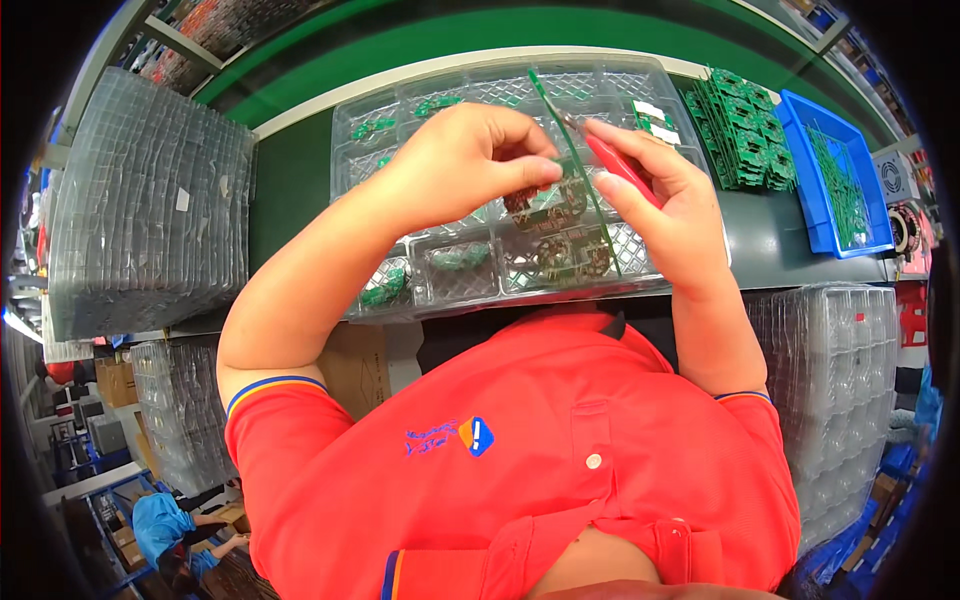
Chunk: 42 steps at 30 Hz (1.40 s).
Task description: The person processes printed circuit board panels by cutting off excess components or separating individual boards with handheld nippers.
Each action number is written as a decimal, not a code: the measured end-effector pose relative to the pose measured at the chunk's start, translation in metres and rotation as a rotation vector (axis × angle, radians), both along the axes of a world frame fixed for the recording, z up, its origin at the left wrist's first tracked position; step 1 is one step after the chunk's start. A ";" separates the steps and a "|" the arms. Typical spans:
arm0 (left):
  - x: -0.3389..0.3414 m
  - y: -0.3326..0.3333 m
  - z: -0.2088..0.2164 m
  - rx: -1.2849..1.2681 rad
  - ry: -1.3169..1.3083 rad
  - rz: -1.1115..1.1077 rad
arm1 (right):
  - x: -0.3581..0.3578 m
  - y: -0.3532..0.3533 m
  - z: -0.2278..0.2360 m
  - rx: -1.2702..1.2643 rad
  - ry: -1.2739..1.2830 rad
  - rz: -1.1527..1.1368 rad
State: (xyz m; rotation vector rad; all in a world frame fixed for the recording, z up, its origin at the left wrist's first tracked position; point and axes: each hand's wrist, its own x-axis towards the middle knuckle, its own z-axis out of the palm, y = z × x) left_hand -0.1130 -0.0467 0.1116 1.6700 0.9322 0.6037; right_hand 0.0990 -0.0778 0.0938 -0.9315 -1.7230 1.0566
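Note:
My right hand (665,195) is wrapped around red-handled cutting pliers (612,160), whose metal jaws meet a thin green strip (590,185). This strip stands tilted across the tray, on the right side of a dark circuit board panel (560,215). Thumb and bent fingers of my left hand (480,155) close in a pinch at the panel's upper left edge; the exact grip is partly hidden. Beneath both hands lies a clear plastic compartment tray (465,238), with small green circuit boards (385,287) in several of its pockets.
Tall stacks of clear trays (150,210) rise at the left, with more trays (835,390) at the lower right. Green board panels (740,130) pile up right of the tray, beside a blue bin (868,190) holding green strips. Another person (165,525) is at lower left.

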 end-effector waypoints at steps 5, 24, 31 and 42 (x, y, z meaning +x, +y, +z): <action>-0.015 0.003 -0.005 0.086 -0.150 0.191 | 0.011 -0.009 -0.010 -0.128 0.033 0.113; -0.014 -0.040 -0.011 -0.161 0.085 0.204 | -0.011 -0.041 -0.022 0.532 -0.432 -0.166; -0.035 -0.050 -0.050 0.525 0.786 -0.067 | 0.011 -0.033 -0.022 0.097 -0.140 0.040; 0.016 -0.026 -0.022 0.019 -0.115 0.255 | 0.034 -0.026 -0.028 0.136 -0.150 -0.008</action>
